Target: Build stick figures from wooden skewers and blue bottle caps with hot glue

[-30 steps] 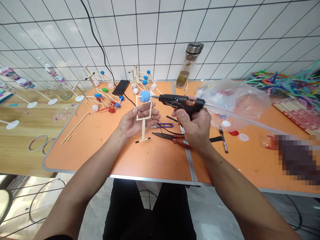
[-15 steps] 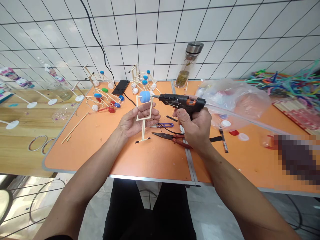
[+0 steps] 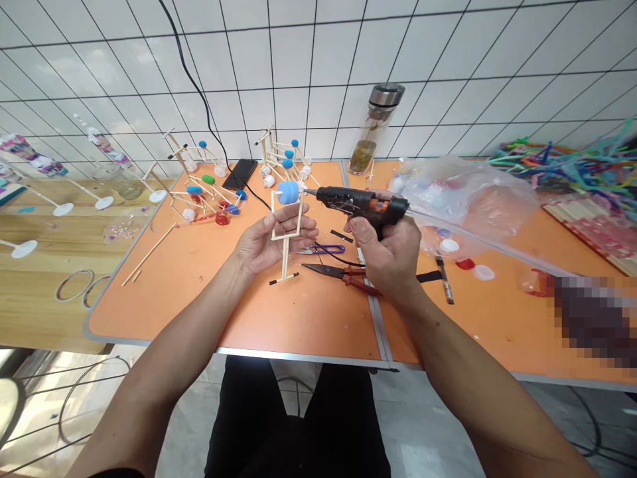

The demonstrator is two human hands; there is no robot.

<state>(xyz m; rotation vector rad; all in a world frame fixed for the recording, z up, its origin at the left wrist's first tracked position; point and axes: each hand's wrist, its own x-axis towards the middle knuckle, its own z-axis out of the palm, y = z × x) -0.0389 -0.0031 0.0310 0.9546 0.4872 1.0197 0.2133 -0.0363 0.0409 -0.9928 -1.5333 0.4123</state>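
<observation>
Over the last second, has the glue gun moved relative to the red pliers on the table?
No. The glue gun sits in the right hand above the red pliers as before, its nozzle at the blue cap on the stick frame.

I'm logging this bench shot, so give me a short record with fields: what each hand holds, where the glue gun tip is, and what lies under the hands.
left hand: holds stick frame with blue cap
right hand: grips glue gun
gun tip: at the blue cap
under hands: pliers, scissors on orange table
behind: bottle, plastic bag
</observation>
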